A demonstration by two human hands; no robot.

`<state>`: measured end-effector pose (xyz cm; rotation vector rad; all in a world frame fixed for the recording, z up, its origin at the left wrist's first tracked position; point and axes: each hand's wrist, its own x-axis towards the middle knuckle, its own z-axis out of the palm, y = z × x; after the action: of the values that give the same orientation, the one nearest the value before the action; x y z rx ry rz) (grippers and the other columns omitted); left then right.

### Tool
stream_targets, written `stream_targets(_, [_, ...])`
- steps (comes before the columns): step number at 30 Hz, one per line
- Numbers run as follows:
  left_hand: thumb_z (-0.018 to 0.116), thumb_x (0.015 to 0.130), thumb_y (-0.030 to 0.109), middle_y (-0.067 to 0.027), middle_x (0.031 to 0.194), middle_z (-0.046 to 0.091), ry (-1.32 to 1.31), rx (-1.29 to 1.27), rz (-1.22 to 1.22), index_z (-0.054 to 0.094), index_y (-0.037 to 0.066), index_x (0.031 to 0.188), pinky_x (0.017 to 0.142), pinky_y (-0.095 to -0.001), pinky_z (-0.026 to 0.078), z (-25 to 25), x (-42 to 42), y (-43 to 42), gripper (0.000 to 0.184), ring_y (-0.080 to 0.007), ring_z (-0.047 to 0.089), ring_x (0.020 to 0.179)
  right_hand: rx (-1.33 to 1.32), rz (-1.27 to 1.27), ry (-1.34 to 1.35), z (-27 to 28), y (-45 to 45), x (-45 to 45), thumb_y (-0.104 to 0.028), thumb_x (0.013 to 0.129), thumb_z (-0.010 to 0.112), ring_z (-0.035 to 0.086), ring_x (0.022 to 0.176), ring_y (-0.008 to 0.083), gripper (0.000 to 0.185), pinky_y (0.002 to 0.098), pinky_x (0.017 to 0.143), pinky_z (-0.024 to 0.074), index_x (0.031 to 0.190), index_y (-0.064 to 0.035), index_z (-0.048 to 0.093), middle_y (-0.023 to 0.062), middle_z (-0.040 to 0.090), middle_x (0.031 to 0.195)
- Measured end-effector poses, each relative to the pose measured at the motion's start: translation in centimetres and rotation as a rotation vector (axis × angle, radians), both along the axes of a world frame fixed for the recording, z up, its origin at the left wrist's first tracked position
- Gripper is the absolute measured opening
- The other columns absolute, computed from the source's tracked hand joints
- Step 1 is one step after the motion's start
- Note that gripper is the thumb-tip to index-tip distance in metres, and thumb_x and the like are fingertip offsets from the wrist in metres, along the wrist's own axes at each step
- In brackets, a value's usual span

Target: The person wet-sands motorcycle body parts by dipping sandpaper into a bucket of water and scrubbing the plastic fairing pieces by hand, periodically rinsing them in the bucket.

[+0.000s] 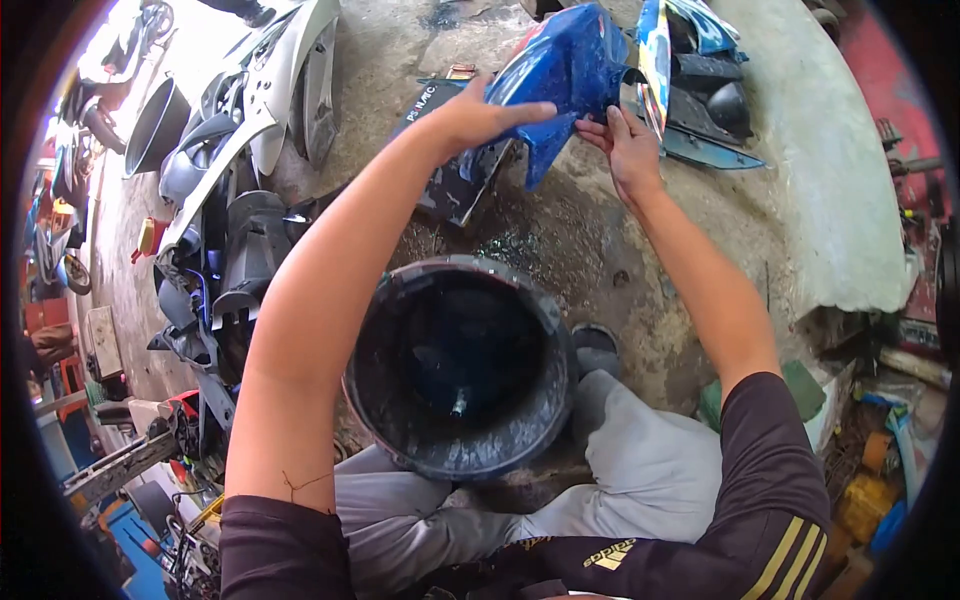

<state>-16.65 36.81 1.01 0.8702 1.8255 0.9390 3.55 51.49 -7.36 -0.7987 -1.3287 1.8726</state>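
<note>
Beyond the bucket, a glossy blue motorcycle fairing panel [575, 70] is held up in both hands. My left hand [475, 118] grips its near left side, the thumb lying across the surface and the other fingers partly hidden. At the lower right edge, my right hand [628, 150] pinches the panel between thumb and fingers. Between my legs stands a round black bucket [465, 455] with dark liquid inside. A black, scuffed flat box with white lettering [425, 105] lies on the ground beneath the panel, partly covered by my left hand and the panel.
White and black motorcycle body panels [265, 125] are heaped on the left. More blue and black panels [705, 110] lie at the upper right beside a pale concrete ledge [840, 200]. The concrete floor [640, 290] looks wet around the bucket. Clutter fills the lower left and right edges.
</note>
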Motion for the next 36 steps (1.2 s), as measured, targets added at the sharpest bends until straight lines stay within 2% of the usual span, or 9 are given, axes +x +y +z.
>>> stream_targets(3, [0.09,0.081,0.046,-0.0185,0.127,0.07,0.089,0.101,0.014,0.051,0.003,0.15,0.104,-0.0346,0.05,-0.8,1.9,-1.4,0.09,-0.0238,0.067,0.116,0.041,-0.012,-0.008,3.0,-2.8,2.5,-0.015,0.112,0.05,0.075,0.097,0.0253,0.032,0.0337,0.086,0.0636,0.13,0.0087,0.059,0.0162,0.068,0.109])
stream_targets(6, [0.09,0.073,0.058,-0.0251,0.135,0.066,0.158,0.17,-0.001,0.045,-0.002,0.154,0.107,-0.0397,0.049,1.1,2.4,-3.8,0.11,-0.0319,0.065,0.125,0.095,-0.063,0.034,6.5,-5.8,3.7,-0.015,0.111,0.051,0.076,0.097,0.0258,0.033,0.0338,0.084,0.064,0.132,0.0096,0.059,0.0164,0.068,0.109])
stream_targets(11, [0.09,0.073,0.058,-0.0254,0.133,0.068,0.261,0.26,0.074,0.043,0.0,0.156,0.108,-0.0408,0.049,9.1,5.7,-8.8,0.112,-0.033,0.067,0.124,0.144,-0.015,0.043,15.2,-11.3,6.7,-0.018,0.112,0.051,0.075,0.101,0.0266,0.035,0.036,0.091,0.062,0.135,0.0068,0.057,0.0165,0.068,0.112])
stream_targets(15, [0.085,0.082,0.053,-0.0235,0.134,0.068,0.247,0.386,-0.091,0.043,0.004,0.157,0.108,-0.0398,0.048,15.9,7.0,-15.3,0.099,-0.0313,0.066,0.124,0.155,0.066,0.069,20.4,-15.8,9.2,-0.018,0.111,0.054,0.076,0.097,0.0261,0.036,0.0357,0.086,0.0643,0.136,0.0092,0.055,0.0155,0.068,0.11])
stream_targets(21, [0.078,0.093,0.036,-0.0223,0.128,0.071,0.425,0.52,-0.097,0.045,0.01,0.158,0.106,-0.0393,0.05,17.2,9.5,-23.3,0.078,-0.0286,0.069,0.12,0.463,0.229,-0.33,25.8,-22.8,13.4,-0.014,0.108,0.058,0.074,0.096,0.0208,0.028,0.0342,0.09,0.063,0.126,0.0065,0.062,0.0117,0.071,0.106])
stream_targets(24, [0.077,0.094,0.032,-0.0232,0.123,0.073,0.448,0.549,-0.087,0.046,0.012,0.158,0.105,-0.0396,0.05,16.8,10.9,-27.2,0.073,-0.0288,0.07,0.118,0.486,0.396,-0.322,26.2,-25.1,15.2,-0.011,0.106,0.06,0.072,0.095,0.0184,0.024,0.0313,0.086,0.0615,0.123,0.0054,0.063,0.0103,0.072,0.108])
stream_targets(31, [0.082,0.087,0.025,-0.0165,0.157,0.051,0.948,0.568,-0.246,0.05,0.026,0.156,0.115,-0.0529,0.043,13.9,10.0,-33.1,0.076,-0.0431,0.05,0.142,-0.06,0.569,-0.667,22.4,-27.9,15.2,-0.061,0.1,0.061,0.068,0.109,0.0238,0.07,0.0405,0.09,0.0557,0.136,-0.0009,0.063,0.014,0.069,0.128])
stream_targets(34, [0.084,0.085,0.027,-0.0112,0.164,0.043,1.113,0.477,-0.317,0.051,0.031,0.155,0.118,-0.0611,0.038,12.1,8.8,-34.6,0.077,-0.0449,0.041,0.149,0.075,0.672,-0.773,20.2,-30.2,14.4,-0.055,0.1,0.065,0.065,0.116,0.0228,0.07,0.039,0.091,0.0546,0.141,0.0013,0.058,0.0135,0.066,0.138])
stream_targets(36, [0.084,0.084,0.028,-0.0097,0.165,0.043,1.219,0.448,-0.356,0.051,0.033,0.154,0.117,-0.063,0.038,11.3,8.2,-35.4,0.078,-0.0456,0.041,0.149,0.25,0.86,-0.837,19.8,-30.1,14.7,-0.056,0.097,0.069,0.057,0.129,0.026,0.086,0.043,0.105,0.0491,0.157,-0.0004,0.042,0.0167,0.052,0.153])
